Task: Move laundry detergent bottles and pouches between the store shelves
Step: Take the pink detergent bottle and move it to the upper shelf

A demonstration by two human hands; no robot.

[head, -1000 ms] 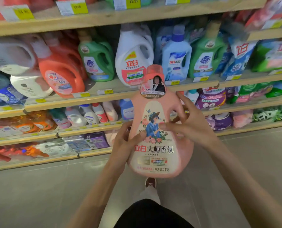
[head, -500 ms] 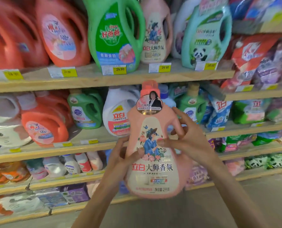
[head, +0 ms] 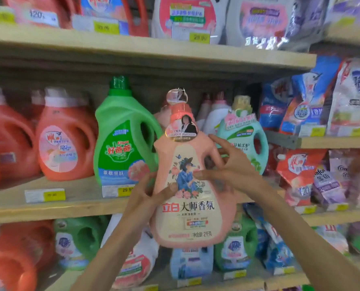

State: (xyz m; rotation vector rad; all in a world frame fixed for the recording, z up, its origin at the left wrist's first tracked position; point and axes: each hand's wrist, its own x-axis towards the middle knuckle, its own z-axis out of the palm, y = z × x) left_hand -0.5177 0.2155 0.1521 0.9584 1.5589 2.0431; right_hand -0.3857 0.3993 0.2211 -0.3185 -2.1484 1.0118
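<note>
pink detergent bottle [head: 192, 185] gripped upright between both hands [head: 145, 192]

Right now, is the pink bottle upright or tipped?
Upright: pink bottle, cap on top, label level; left hand and right hand grip it.

Head view, close, facing shelves [head: 145, 57] straight on.

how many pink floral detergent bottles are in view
2: one pink bottle gripped by left hand and right hand; second pink bottle shelved right behind it, mostly hidden. Others may hide.
</note>
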